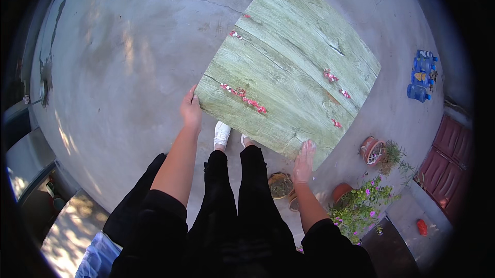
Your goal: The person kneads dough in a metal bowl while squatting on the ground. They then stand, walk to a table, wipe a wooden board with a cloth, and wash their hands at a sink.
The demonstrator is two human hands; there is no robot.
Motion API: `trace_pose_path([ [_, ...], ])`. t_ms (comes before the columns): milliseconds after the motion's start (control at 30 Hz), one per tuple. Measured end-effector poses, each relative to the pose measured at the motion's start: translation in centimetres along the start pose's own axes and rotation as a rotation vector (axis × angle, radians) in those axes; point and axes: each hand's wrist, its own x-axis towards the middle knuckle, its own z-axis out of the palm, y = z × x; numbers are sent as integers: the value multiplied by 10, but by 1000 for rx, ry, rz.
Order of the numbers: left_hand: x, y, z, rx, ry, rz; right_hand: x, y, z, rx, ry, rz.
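A square panel (286,57) with a pale green wood-grain surface spreads out in front of me, set at an angle. Small red and white flower-like clusters (243,97) dot it; whether they are printed or loose I cannot tell. My left hand (191,110) grips its left corner, thumb at the upper edge. Near the right end of the closest edge, my right hand (304,162) lies on the surface, fingers stretched out and slightly blurred. The panel partly covers my white shoes (222,135), and whatever supports it underneath is hidden.
Several blue water bottles (421,75) lie on the concrete floor (127,65) at right. Potted plants (373,150) and a pink-flowering plant (357,210) stand beyond my right arm. A dark red door (444,162) is farther right. Blue plastic (98,256) sits at lower left.
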Motion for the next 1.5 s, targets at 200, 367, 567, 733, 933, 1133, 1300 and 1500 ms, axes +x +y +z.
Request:
trace_pose_path([
  [200,-10,15,-5,-47,-55,-55,118,-97,51,-9,536,463],
  [367,-13,30,-10,-368,-219,-172,198,-297,65,273,264,-353],
  [567,2,-6,-13,64,-50,72,124,-206,47,128,-66,-611],
  [733,-10,7,1,126,16,127,163,-142,13,-33,209,-167],
  [933,2,-13,-12,153,30,151,90,-128,31,8,-54,-306],
  [1133,-3,21,-14,128,-84,-13,195,-130,24,107,446,-41],
  [1300,4,13,-17,69,-77,14,188,-276,52,263,67,-645],
  [1500,2,3,-7,111,21,-3,55,-127,14,-2,-285,-647],
])
